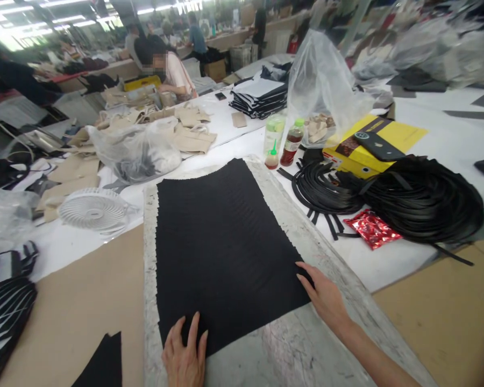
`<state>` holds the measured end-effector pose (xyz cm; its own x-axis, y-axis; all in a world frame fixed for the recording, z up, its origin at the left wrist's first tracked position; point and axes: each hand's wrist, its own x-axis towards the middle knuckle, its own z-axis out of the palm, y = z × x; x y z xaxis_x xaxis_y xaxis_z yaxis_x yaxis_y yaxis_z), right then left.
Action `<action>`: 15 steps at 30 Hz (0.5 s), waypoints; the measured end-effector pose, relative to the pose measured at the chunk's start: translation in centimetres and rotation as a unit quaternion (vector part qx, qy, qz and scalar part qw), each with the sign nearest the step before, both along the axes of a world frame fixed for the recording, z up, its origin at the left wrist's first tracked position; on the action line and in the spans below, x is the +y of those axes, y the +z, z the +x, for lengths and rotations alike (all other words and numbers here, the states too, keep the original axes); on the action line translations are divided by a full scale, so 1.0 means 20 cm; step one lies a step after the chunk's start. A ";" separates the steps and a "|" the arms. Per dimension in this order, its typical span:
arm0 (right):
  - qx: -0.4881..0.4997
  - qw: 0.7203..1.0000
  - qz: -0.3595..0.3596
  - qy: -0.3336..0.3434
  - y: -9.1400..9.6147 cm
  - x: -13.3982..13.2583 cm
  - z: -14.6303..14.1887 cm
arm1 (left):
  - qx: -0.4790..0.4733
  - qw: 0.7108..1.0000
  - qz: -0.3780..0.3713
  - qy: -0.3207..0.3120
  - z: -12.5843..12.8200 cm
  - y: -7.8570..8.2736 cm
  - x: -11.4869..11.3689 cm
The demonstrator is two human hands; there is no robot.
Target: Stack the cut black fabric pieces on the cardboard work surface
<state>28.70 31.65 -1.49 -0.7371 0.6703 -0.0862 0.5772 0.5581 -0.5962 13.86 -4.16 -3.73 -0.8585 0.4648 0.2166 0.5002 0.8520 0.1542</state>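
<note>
A large black fabric panel (226, 247) lies flat on a worn grey-white board (282, 344). Its long sides have a finely jagged edge. At the near left corner of the panel rests my left hand (185, 349), fingers spread with the tips on the cloth. My right hand (322, 293) touches the right edge near its lower corner, thumb and fingers stretched out and apart. Neither hand grips anything that I can see.
To the right lie coils of black strips (423, 199), a red foil packet (371, 228), a yellow box (363, 145) with a phone (379, 146), and a bottle of dark liquid (292, 143). A white fan (92, 209) and a plastic bag (133, 150) are left. A co-worker (179, 72) sits beyond.
</note>
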 end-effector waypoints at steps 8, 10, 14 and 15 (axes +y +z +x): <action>-0.006 0.999 0.034 0.009 -0.06 0.01 0.03 | -0.013 1.000 -0.017 0.001 0.03 0.10 0.01; -0.006 0.998 0.056 0.019 -0.08 0.02 0.03 | -0.025 0.999 -0.034 0.003 0.03 0.12 0.02; -0.029 0.991 0.131 0.016 -0.04 0.00 0.02 | -0.036 0.998 -0.055 0.011 0.04 0.14 0.02; -0.028 0.986 0.162 0.015 -0.01 -0.01 0.01 | -0.038 0.998 -0.057 0.011 0.04 0.15 0.03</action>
